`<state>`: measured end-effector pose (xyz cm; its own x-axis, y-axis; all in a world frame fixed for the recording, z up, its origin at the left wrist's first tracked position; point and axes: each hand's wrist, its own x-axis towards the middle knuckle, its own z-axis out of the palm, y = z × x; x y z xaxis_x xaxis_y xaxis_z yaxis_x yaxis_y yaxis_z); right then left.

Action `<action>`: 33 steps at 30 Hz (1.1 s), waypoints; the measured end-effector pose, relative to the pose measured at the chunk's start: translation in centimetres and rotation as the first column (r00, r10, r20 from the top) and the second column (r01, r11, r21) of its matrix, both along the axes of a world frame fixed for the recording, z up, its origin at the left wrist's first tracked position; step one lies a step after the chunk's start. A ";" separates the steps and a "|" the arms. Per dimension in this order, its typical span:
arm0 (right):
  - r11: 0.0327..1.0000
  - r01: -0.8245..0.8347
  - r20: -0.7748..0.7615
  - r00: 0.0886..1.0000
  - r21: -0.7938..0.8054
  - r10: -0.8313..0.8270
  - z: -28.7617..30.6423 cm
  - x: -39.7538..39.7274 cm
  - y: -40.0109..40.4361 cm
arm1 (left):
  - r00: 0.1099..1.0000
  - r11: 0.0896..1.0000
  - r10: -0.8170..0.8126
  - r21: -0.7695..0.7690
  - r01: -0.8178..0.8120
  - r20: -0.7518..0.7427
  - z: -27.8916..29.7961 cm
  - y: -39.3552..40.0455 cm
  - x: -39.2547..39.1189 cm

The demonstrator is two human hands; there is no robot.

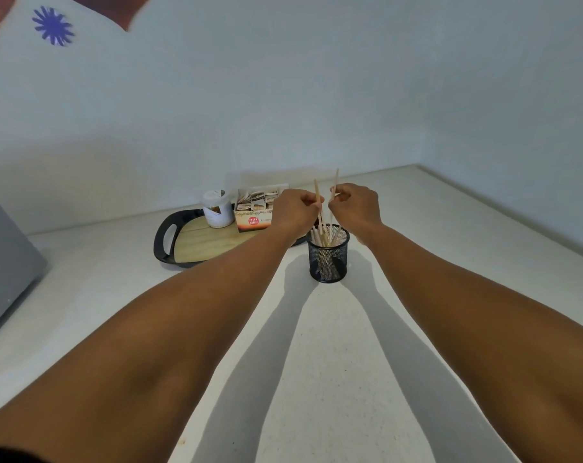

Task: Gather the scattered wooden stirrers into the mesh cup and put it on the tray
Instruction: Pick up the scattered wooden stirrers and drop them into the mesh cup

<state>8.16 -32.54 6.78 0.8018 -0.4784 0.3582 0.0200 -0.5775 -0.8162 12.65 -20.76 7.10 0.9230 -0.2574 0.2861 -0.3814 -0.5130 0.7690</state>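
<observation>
Two hands work just above the mesh cup [328, 253], each with curled fingers pinching wooden stirrers: the left hand [295, 210] holds one that slants down toward the rim, and the right hand [355, 207] holds what looks like a pair, though their lower ends blur into the bundle and the count is uncertain. The cup stands upright on the pale surface [316, 345], just beside the near right edge of the tray [164, 243], not yet on it, and already carries a loose sheaf of stirrers [323, 235] leaning against its wall.

The chief risk is a tip catching on the rim or on the sticks already inside; a push then could tilt the light cup and spill the lot. Releasing too high could let a stirrer bounce off the bundle and land on the surface. Later, lifting the cup toward the tray, the tall leaning sticks may topple out, and the jar [217, 208] and box [256, 210] standing there leave little room on that side.
</observation>
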 end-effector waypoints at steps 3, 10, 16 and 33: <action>0.999 -0.022 -0.015 1.000 -0.050 0.021 -0.6 0.2 -0.1 | 1.000 0.999 -0.005 0.034 0.005 0.008 -0.4 -0.3 0.1; 0.976 -0.099 -0.166 0.984 -0.194 0.066 -1.6 0.4 -0.1 | 0.996 0.996 0.030 0.084 -0.024 -0.080 -1.8 -0.6 0.8; 0.944 -0.125 -0.277 0.960 -0.305 0.038 -2.5 1.0 -0.1 | 0.997 0.978 0.055 0.204 -0.045 -0.047 -2.1 0.3 1.5; 0.926 -0.303 -0.124 0.952 -0.224 0.281 -2.0 0.6 5.2 | 0.988 0.989 0.118 0.099 -0.108 -0.100 -2.1 6.5 0.7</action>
<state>8.81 -27.33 4.78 0.9264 -0.1279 0.3542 0.1518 -0.7339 -0.6621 13.37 -14.30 4.98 0.9713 -0.1706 0.1657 -0.2365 -0.6197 0.7484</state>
